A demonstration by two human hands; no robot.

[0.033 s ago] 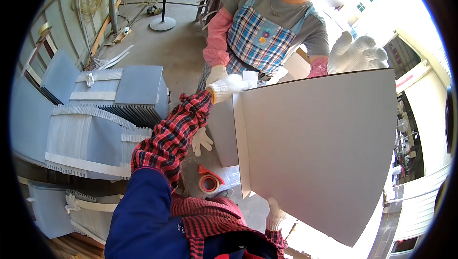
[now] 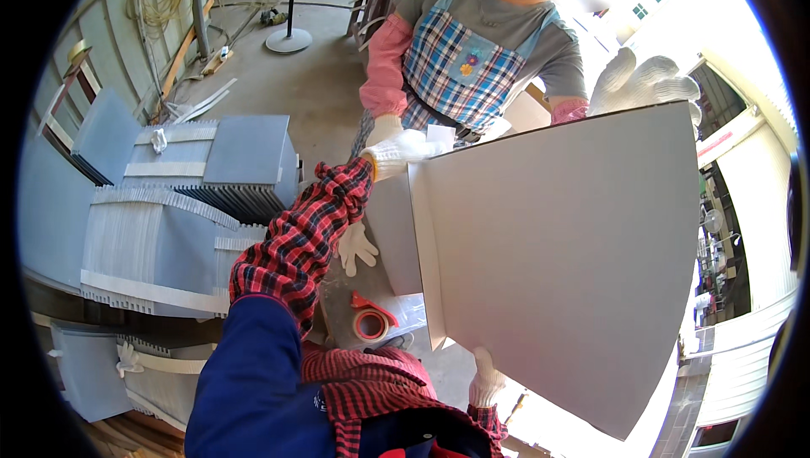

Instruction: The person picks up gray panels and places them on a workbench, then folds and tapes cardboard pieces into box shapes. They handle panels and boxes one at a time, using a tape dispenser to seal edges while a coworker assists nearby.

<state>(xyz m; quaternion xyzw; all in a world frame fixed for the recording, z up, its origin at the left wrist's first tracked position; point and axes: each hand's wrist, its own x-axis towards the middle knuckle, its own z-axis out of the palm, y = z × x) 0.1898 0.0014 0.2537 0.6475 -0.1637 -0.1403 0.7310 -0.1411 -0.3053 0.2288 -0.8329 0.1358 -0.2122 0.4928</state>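
Observation:
A large pale grey board [image 2: 565,255] with a raised strip along its left side stands tilted in front of me. My left hand [image 2: 401,154], in a white knit glove, is closed at its far left corner, fingertips partly hidden. A small white piece [image 2: 440,135] sticks up beside those fingers. At the near edge my right hand [image 2: 487,380], also gloved, grips the board with its fingers mostly behind it. A co-worker opposite has one gloved hand [image 2: 386,130] right by my left hand and the other [image 2: 645,86] at the far right edge.
Under my left arm lie a loose white glove [image 2: 357,249] and a red tape dispenser [image 2: 371,321] on a worktop [image 2: 337,310]. Stacked grey panels [image 2: 186,238] with pale strips fill the left side. A pole on a round base [image 2: 288,41] stands behind on the floor.
The board's far right corner has risen slightly. The co-worker's hand there has shifted right, its fingers now partly behind the edge. My left hand has moved slightly left; my right stays put.

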